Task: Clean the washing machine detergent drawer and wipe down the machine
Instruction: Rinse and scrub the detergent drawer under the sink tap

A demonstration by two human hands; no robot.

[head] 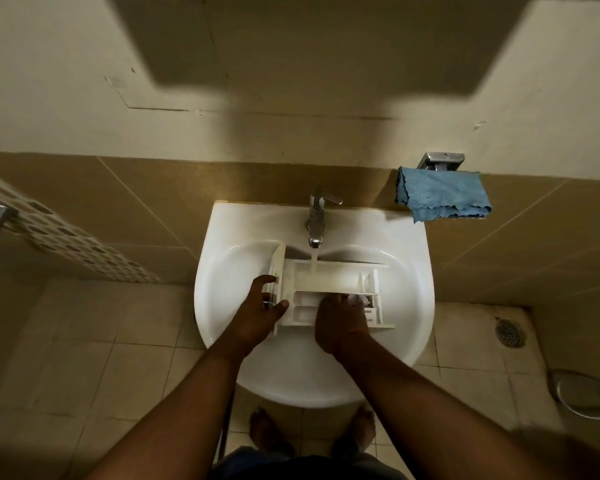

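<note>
A white detergent drawer (326,282) lies in the white sink (222,244) under the chrome tap (317,216), and water runs into its large compartment. My left hand (260,313) grips the drawer's front panel at its left end, thumb on the near side and fingers over the top. My right hand (340,320) reaches into the near compartments, fingers curled down inside; whether it holds anything is hidden.
A blue cloth (444,195) hangs from a metal holder (440,161) on the wall at the right. A floor drain (510,332) and a hose (582,393) lie on the tiled floor at right. My bare feet stand below the sink.
</note>
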